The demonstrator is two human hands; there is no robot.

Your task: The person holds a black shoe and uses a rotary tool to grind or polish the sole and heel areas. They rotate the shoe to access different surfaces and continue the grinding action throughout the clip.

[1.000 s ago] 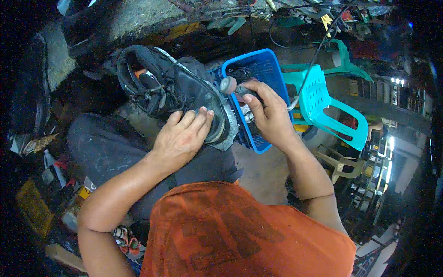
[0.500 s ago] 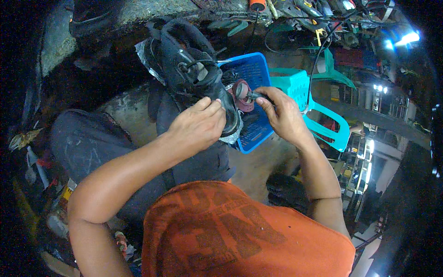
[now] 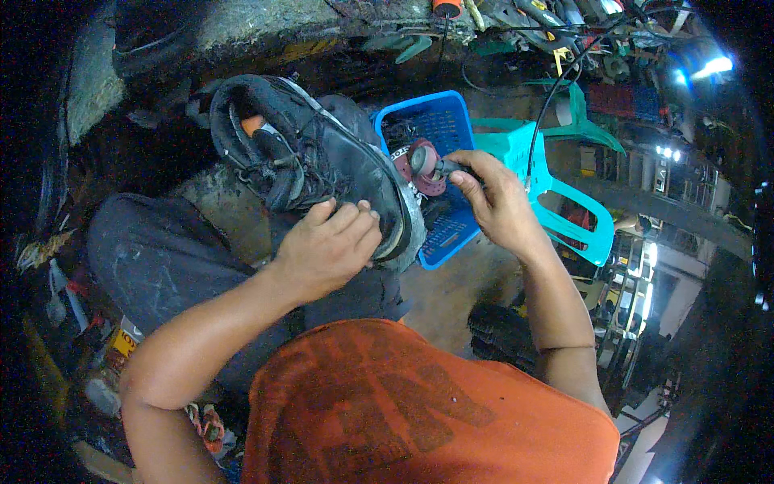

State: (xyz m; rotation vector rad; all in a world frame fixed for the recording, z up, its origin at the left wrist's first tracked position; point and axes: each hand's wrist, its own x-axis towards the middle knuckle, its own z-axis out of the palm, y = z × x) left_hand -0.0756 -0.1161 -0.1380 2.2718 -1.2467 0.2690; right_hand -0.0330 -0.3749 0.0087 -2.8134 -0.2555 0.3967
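A black lace-up shoe (image 3: 343,173) lies over my lap, its opening toward the upper left and its toe toward the lower right. My left hand (image 3: 334,246) is closed on the toe, the fingers over the upper and the thumb hidden. A rough pale edge (image 3: 413,226) runs along the sole. My right hand (image 3: 496,194) grips the dark handle of a small tool with a round grey head (image 3: 424,162), close beside the sole edge. Just behind that head is a maroon clog (image 3: 433,185) with small holes, partly hidden.
A blue plastic basket (image 3: 463,113) stands beyond the shoe, holding dark items. Right of it is a turquoise plastic chair (image 3: 592,230), with a black cable (image 3: 552,93) hanging across it. Tools and clutter (image 3: 556,24) line the far edge. My dark-trousered knee (image 3: 153,250) is at left.
The shoe has turned in my left hand, bringing its opening and laces into view and its heel end leftward. My left hand has shifted down and left. The right hand and tool have barely moved.
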